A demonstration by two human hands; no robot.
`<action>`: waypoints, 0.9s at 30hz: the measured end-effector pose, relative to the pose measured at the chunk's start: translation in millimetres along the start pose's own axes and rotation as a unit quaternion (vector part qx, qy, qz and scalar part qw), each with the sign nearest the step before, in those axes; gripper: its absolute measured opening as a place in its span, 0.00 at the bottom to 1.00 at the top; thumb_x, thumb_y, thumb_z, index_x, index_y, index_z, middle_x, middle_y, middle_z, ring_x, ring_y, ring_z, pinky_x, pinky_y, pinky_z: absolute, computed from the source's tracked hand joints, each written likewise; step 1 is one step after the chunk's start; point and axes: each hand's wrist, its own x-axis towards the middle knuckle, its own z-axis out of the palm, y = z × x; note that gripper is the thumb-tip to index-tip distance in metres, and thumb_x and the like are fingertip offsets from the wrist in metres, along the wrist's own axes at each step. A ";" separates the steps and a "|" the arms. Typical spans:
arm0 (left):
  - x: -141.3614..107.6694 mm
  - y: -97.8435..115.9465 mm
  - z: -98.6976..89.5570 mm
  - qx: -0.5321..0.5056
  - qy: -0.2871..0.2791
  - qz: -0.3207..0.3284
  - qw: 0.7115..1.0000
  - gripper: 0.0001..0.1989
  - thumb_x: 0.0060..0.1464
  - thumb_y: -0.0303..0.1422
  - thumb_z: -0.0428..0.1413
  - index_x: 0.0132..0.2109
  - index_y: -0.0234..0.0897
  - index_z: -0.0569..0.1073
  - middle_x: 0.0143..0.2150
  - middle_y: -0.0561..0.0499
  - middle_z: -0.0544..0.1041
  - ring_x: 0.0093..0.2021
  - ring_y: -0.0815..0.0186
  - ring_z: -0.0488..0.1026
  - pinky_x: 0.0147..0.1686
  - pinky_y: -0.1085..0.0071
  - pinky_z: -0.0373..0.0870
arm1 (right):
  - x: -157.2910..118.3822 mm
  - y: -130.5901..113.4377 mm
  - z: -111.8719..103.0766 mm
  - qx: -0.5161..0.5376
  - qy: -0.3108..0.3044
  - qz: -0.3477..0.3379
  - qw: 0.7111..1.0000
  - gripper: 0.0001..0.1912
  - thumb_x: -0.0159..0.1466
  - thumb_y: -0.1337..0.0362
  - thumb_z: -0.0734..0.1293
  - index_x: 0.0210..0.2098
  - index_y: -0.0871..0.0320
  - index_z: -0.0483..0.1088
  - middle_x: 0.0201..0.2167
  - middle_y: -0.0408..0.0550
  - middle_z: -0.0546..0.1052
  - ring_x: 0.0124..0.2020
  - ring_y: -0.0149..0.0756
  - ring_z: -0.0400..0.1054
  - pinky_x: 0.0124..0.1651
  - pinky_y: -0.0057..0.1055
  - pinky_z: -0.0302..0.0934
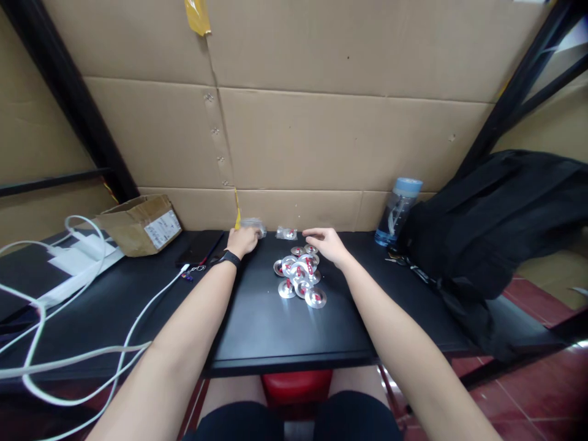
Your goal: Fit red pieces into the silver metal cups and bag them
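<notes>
The discs (299,273) are silver with red centres; the surface (266,331) is black. The bottle lid (408,186) is light blue, the cables (73,359) white, the backpack (496,214) black.

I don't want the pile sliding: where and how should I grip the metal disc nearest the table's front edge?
Probably the near rim of that disc, coming from the front right with the right hand: its round rim lies free of the other discs there.
</notes>
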 end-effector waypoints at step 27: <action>-2.3 -2.7 21.6 -0.072 0.104 -0.005 0.992 0.32 0.57 0.24 0.51 0.66 0.51 0.68 0.70 0.44 0.63 0.63 0.51 0.66 0.58 0.52 0.61 | 93.9 19.5 69.7 -0.447 -0.175 -0.030 0.877 0.18 0.63 0.68 0.69 0.53 0.55 0.76 0.52 0.56 0.79 0.53 0.49 0.73 0.54 0.36 0.64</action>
